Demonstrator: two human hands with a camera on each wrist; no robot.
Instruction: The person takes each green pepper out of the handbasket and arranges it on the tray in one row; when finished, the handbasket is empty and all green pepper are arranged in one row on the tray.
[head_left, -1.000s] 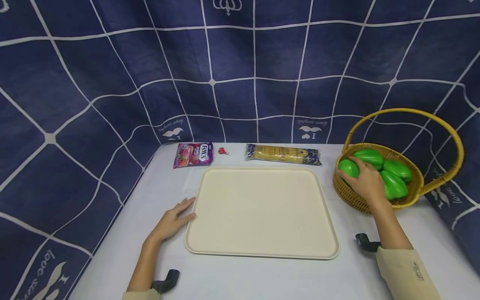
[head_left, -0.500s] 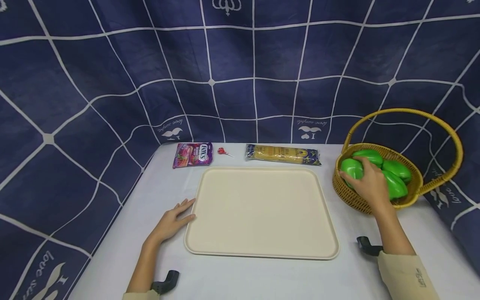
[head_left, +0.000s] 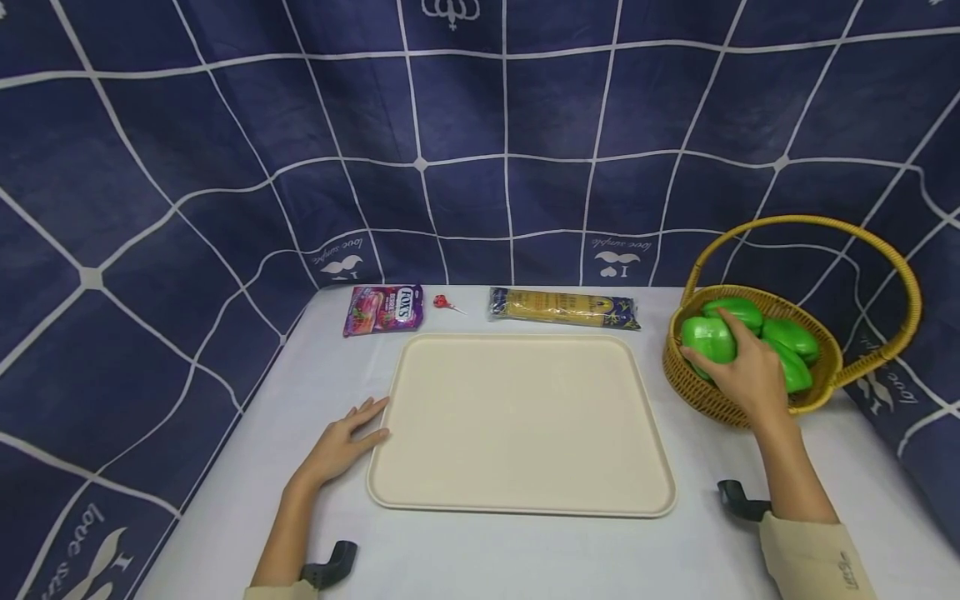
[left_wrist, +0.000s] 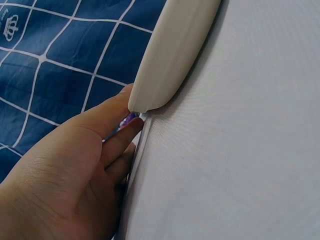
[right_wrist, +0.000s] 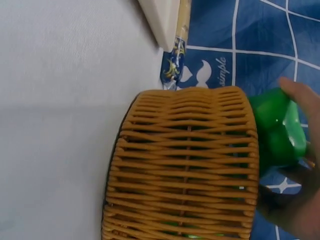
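Note:
My right hand (head_left: 750,375) grips a glossy, lobed green bell pepper (head_left: 708,339) at the left side of the wicker basket (head_left: 701,402). In the right wrist view the held pepper (right_wrist: 277,125) shows above the basket's rim, with thumb and fingers around it. Several more green peppers (head_left: 791,337) lie in the basket, partly covered by my hand. My left hand (head_left: 339,446) rests by the left edge of the cream tray (head_left: 521,425), fingers extended and touching its rim. The left wrist view shows those fingers against the tray's side (left_wrist: 175,50).
Behind the tray lie a purple candy bag (head_left: 384,310), a red lollipop (head_left: 442,302) and a yellow-and-blue pasta packet (head_left: 562,308). The basket's tall handle (head_left: 896,258) arches over it and leans right. A blue gridded curtain (head_left: 480,125) encloses the white table (head_left: 480,558).
The right hand has lifted and tilted the pepper slightly, showing more of its lobed end. The left hand stays at the tray's edge.

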